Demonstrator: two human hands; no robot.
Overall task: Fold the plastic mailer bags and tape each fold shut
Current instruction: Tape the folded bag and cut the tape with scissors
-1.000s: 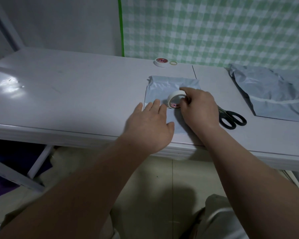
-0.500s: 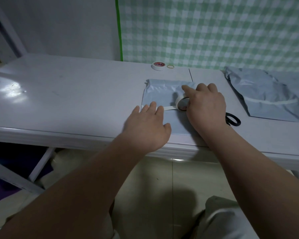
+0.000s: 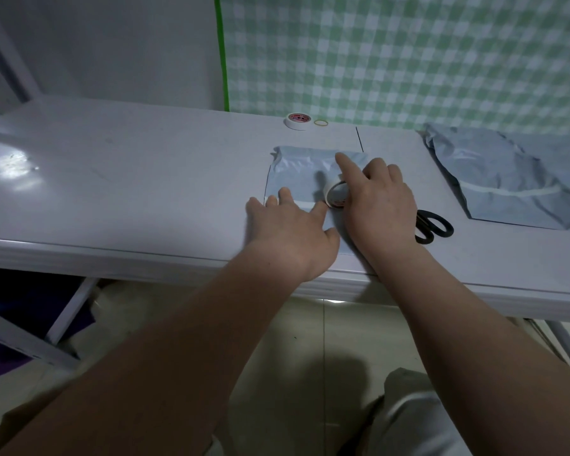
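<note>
The left hand [image 3: 290, 232] lies flat with straight fingers, pressing the tape strip [image 3: 305, 204] onto the folded mailer [image 3: 306, 172] near the table's [image 3: 145, 192] front edge. The right hand [image 3: 375, 205] grips the tape roll [image 3: 335, 195] upright. The strip looks laid but uncut. Scissors [image 3: 431, 225] lie just beside it, and farther right is a pile of mailers [image 3: 494, 179] — apparently the bags left to fold.

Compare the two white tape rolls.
The near white tape roll stands on edge on the folded pale blue plastic mailer bag; the far white tape roll lies flat on the white table. The right hand grips the near one; nothing touches the far one. A tape strip runs from the near one; none from the far. Both have red-printed cores.
</note>
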